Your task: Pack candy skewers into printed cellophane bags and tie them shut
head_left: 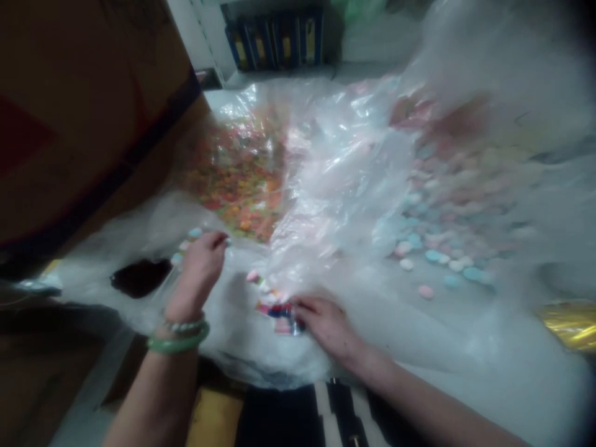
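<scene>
A large transparent plastic sheet [339,186] is bunched up in the middle and spreads across the surface. My left hand [200,267] pinches a fold of it, with a few pale blue and pink round candies [189,239] just beside the fingers. My right hand [326,326] rests its fingertips on a small multicoloured printed packet [279,316], which has a few pink and white candies [263,285] above it. Pastel round candies [442,217] lie in a wide spread to the right, and orange-red candies [237,180] are heaped under the plastic at the back.
A large brown cardboard box [79,112] rises along the left. A dark opening [139,277] shows in the plastic near it. Gold foil [570,326] lies at the right edge, blue binders [274,37] stand at the back, and striped cloth [344,416] sits at the bottom.
</scene>
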`<move>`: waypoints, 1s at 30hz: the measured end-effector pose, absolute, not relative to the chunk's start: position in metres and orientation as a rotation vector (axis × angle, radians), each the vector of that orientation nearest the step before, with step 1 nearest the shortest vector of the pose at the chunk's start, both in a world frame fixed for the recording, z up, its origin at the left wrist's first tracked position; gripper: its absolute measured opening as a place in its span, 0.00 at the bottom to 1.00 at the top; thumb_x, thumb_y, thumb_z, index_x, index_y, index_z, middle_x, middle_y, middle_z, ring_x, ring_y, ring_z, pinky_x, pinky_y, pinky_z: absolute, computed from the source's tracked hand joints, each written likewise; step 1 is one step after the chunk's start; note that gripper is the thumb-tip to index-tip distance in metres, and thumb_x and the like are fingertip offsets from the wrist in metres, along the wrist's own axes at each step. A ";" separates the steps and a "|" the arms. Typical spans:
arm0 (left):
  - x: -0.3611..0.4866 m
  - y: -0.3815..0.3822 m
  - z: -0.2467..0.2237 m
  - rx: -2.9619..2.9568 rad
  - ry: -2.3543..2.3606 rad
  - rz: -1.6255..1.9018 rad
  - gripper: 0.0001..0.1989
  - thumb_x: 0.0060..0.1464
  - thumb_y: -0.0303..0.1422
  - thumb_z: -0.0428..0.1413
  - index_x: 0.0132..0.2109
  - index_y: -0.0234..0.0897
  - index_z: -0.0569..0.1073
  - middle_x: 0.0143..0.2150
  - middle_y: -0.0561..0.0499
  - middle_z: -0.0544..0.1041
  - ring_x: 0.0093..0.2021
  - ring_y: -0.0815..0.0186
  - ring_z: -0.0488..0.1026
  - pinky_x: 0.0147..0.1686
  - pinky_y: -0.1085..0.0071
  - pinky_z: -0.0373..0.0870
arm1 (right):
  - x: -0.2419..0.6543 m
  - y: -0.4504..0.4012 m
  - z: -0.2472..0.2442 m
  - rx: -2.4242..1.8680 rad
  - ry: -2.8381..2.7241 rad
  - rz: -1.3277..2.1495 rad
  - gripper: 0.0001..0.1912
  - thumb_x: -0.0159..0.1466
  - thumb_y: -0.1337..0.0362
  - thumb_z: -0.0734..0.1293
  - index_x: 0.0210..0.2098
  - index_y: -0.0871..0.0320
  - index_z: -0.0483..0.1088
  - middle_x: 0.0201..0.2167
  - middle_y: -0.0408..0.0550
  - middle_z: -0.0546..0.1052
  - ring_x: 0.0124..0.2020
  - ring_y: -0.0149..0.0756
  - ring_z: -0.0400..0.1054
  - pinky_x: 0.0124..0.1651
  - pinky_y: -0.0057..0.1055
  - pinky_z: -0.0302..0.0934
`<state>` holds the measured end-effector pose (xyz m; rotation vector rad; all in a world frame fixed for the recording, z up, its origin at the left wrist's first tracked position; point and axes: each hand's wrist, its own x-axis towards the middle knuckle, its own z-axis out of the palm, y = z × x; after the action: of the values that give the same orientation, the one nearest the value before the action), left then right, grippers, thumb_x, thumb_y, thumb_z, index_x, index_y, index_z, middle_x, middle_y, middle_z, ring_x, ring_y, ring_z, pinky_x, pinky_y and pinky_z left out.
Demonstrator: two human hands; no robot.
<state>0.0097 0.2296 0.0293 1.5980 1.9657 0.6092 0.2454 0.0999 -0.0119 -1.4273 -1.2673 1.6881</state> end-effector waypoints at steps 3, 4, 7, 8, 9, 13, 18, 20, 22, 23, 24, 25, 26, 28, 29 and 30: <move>0.005 0.182 0.021 0.933 1.588 0.866 0.10 0.50 0.33 0.61 0.39 0.34 0.76 0.30 0.48 0.75 0.29 0.61 0.75 0.30 0.66 0.74 | 0.246 0.094 -0.019 -1.419 -1.350 1.571 0.12 0.62 0.64 0.63 0.38 0.55 0.79 0.36 0.44 0.79 0.40 0.38 0.71 0.44 0.29 0.60; 0.004 0.167 0.016 0.809 1.505 0.912 0.12 0.48 0.34 0.64 0.40 0.34 0.75 0.30 0.48 0.76 0.28 0.62 0.75 0.29 0.67 0.74 | 0.245 0.092 -0.021 -1.413 -1.407 1.528 0.12 0.62 0.66 0.63 0.36 0.55 0.79 0.35 0.44 0.79 0.39 0.37 0.71 0.44 0.29 0.60; 0.004 0.131 -0.004 0.632 1.414 0.976 0.17 0.44 0.34 0.67 0.41 0.33 0.75 0.30 0.47 0.77 0.25 0.67 0.73 0.28 0.72 0.73 | 0.239 0.083 -0.023 -1.377 -1.544 1.456 0.12 0.60 0.69 0.62 0.33 0.55 0.78 0.34 0.45 0.79 0.38 0.37 0.70 0.44 0.29 0.58; 0.005 0.123 -0.009 0.578 1.390 0.993 0.17 0.43 0.33 0.67 0.42 0.32 0.75 0.30 0.47 0.77 0.24 0.69 0.72 0.27 0.74 0.72 | 0.236 0.080 -0.022 -1.372 -1.574 1.453 0.13 0.60 0.69 0.61 0.33 0.56 0.78 0.34 0.45 0.79 0.38 0.37 0.70 0.44 0.29 0.58; 0.005 0.116 -0.014 0.527 1.368 1.009 0.17 0.44 0.31 0.67 0.42 0.31 0.76 0.30 0.47 0.77 0.23 0.71 0.71 0.26 0.75 0.71 | 0.234 0.077 -0.021 -1.372 -1.598 1.453 0.13 0.60 0.70 0.61 0.33 0.56 0.78 0.34 0.45 0.79 0.38 0.37 0.70 0.43 0.29 0.58; 0.011 0.102 -0.023 0.398 1.328 1.134 0.14 0.48 0.29 0.65 0.43 0.31 0.76 0.27 0.49 0.76 0.20 0.74 0.67 0.21 0.80 0.66 | 0.225 0.066 -0.019 -1.369 -1.675 1.429 0.14 0.58 0.71 0.60 0.34 0.57 0.78 0.34 0.46 0.79 0.38 0.37 0.71 0.43 0.29 0.58; 0.014 0.092 -0.023 0.388 1.279 1.145 0.13 0.50 0.29 0.65 0.43 0.30 0.77 0.33 0.47 0.78 0.24 0.72 0.71 0.25 0.77 0.71 | 0.220 0.060 -0.023 -1.399 -1.701 1.387 0.16 0.58 0.71 0.60 0.36 0.57 0.79 0.37 0.47 0.80 0.41 0.39 0.71 0.46 0.30 0.59; 0.012 0.089 -0.024 0.372 1.257 1.116 0.13 0.48 0.26 0.65 0.43 0.30 0.77 0.32 0.48 0.78 0.23 0.71 0.72 0.25 0.76 0.71 | 0.220 0.059 -0.024 -1.412 -1.706 1.402 0.16 0.56 0.71 0.60 0.36 0.57 0.79 0.36 0.47 0.80 0.40 0.39 0.71 0.45 0.30 0.59; 0.011 0.087 -0.025 0.320 1.247 1.127 0.10 0.52 0.27 0.63 0.42 0.30 0.76 0.30 0.48 0.77 0.23 0.70 0.72 0.24 0.76 0.71 | 0.220 0.058 -0.024 -1.419 -1.708 1.402 0.16 0.55 0.71 0.60 0.35 0.56 0.79 0.37 0.46 0.80 0.40 0.39 0.71 0.46 0.30 0.59; 0.011 0.086 -0.025 0.287 1.252 1.153 0.07 0.54 0.27 0.61 0.41 0.30 0.76 0.29 0.48 0.77 0.24 0.69 0.73 0.25 0.75 0.72 | 0.220 0.057 -0.025 -1.419 -1.708 1.400 0.16 0.55 0.71 0.60 0.36 0.56 0.79 0.37 0.46 0.80 0.41 0.39 0.71 0.46 0.30 0.60; 0.011 0.085 -0.025 0.261 1.261 1.182 0.05 0.56 0.28 0.59 0.40 0.30 0.76 0.29 0.48 0.77 0.26 0.68 0.74 0.26 0.74 0.73 | 0.220 0.056 -0.025 -1.420 -1.707 1.398 0.16 0.55 0.70 0.60 0.36 0.56 0.79 0.37 0.46 0.80 0.41 0.39 0.71 0.46 0.30 0.60; 0.012 0.084 -0.024 0.243 1.269 1.207 0.05 0.57 0.27 0.58 0.40 0.30 0.76 0.30 0.47 0.77 0.27 0.68 0.74 0.28 0.74 0.74 | 0.220 0.054 -0.025 -1.422 -1.704 1.396 0.16 0.56 0.70 0.60 0.36 0.56 0.79 0.37 0.46 0.80 0.41 0.40 0.71 0.46 0.30 0.60; 0.013 0.083 -0.024 0.234 1.274 1.221 0.04 0.57 0.26 0.58 0.40 0.30 0.76 0.30 0.47 0.77 0.29 0.68 0.75 0.30 0.73 0.75 | 0.220 0.053 -0.025 -1.421 -1.701 1.395 0.17 0.56 0.70 0.60 0.37 0.56 0.79 0.37 0.46 0.80 0.42 0.40 0.71 0.47 0.30 0.60; 0.017 0.082 -0.023 0.233 1.267 1.208 0.06 0.54 0.25 0.60 0.41 0.30 0.77 0.32 0.47 0.78 0.31 0.67 0.75 0.32 0.73 0.75 | 0.220 0.053 -0.026 -1.417 -1.704 1.395 0.17 0.55 0.70 0.60 0.37 0.55 0.79 0.38 0.46 0.80 0.43 0.40 0.71 0.48 0.29 0.60; 0.019 0.082 -0.024 0.238 1.253 1.191 0.08 0.53 0.25 0.61 0.42 0.30 0.77 0.33 0.46 0.78 0.32 0.66 0.76 0.33 0.72 0.75 | 0.219 0.053 -0.027 -1.421 -1.708 1.394 0.17 0.55 0.70 0.60 0.37 0.55 0.79 0.38 0.46 0.80 0.42 0.39 0.71 0.48 0.29 0.60; 0.021 0.083 -0.026 0.245 1.241 1.176 0.09 0.52 0.26 0.62 0.42 0.30 0.77 0.33 0.46 0.79 0.33 0.66 0.76 0.34 0.72 0.75 | 0.219 0.054 -0.027 -1.434 -1.714 1.385 0.17 0.55 0.70 0.60 0.37 0.56 0.79 0.38 0.46 0.80 0.42 0.39 0.71 0.47 0.29 0.60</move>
<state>0.0208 0.0825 -0.0263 0.2452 1.2413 1.1760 0.2188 0.0537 -0.0271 -1.4336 -1.7140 1.3854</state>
